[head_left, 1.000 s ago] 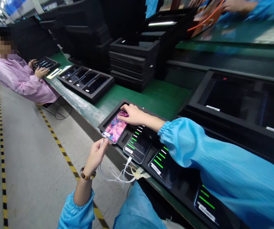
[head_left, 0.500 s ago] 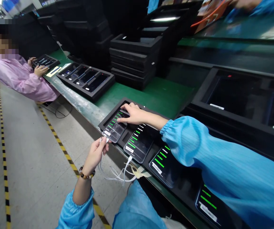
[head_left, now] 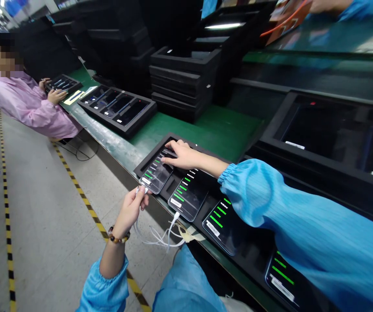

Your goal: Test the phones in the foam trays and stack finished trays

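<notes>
Several phones with green and white text lie in a black foam tray [head_left: 183,138] along the bench edge. My left hand [head_left: 133,206] pinches a white cable plug [head_left: 143,189] at the lower end of the leftmost phone [head_left: 155,175]. Over that phone's upper part is my right hand [head_left: 181,155], fingers apart, thumb and fingertips at the screen, holding nothing. Another white plug [head_left: 176,215] meets the lower end of the second phone [head_left: 188,195]. My right sleeve partly hides the third phone [head_left: 220,221] and the fourth phone [head_left: 280,277].
Another tray of phones [head_left: 118,108] lies further left on the green bench [head_left: 170,125]. Behind stand stacked black trays [head_left: 180,82]. More trays [head_left: 270,134] are at the right. A person in pink [head_left: 27,99] works at the far left; another person's hand [head_left: 331,5] shows top right.
The text on the leftmost phone's screen has shifted, with some lines now white instead of green. Both my hands stay in nearly the same place.
</notes>
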{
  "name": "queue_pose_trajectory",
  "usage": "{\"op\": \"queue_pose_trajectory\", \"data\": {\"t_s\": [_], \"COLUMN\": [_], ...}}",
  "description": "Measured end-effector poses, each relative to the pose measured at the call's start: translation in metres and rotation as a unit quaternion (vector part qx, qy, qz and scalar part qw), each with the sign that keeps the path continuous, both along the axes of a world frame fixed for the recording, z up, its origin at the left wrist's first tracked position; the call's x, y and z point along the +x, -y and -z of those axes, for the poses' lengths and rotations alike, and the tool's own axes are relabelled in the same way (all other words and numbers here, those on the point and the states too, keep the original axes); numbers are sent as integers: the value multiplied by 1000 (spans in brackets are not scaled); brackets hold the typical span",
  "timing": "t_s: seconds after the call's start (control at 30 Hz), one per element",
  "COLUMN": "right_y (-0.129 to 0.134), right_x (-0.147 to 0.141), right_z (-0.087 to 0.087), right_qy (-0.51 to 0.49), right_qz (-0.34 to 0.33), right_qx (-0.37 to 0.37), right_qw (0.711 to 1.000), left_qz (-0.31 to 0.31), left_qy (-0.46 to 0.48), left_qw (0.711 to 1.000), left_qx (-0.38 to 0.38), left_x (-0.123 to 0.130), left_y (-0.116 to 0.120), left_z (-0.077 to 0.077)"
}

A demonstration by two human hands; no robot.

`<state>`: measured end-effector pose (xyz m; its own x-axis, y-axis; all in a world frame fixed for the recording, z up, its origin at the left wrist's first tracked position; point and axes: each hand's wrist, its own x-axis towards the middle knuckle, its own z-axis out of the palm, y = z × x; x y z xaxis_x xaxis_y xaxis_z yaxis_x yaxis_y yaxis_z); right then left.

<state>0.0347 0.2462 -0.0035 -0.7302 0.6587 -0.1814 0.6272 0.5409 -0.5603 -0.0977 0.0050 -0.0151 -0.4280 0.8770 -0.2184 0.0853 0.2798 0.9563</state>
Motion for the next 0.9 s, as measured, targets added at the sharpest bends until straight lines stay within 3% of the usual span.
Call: {"op": "queue_pose_trajectory", "data": {"t_s": [0.5,0.9], "right_y": [11,21], "right_x": [1,8], "right_z": [-7,-31], "right_qy": [27,-4], "right_qz": [-22,-6], "right_qx": [16,2], "right_qw": [999,1000], "left_qz": [14,13], "left_qy": [-11,-51], "left_qw": [1000,999], "left_qx": [-7,-11], "left_x": [3,0], "left_y": [-2,-1], "left_z": [-2,-7]}}
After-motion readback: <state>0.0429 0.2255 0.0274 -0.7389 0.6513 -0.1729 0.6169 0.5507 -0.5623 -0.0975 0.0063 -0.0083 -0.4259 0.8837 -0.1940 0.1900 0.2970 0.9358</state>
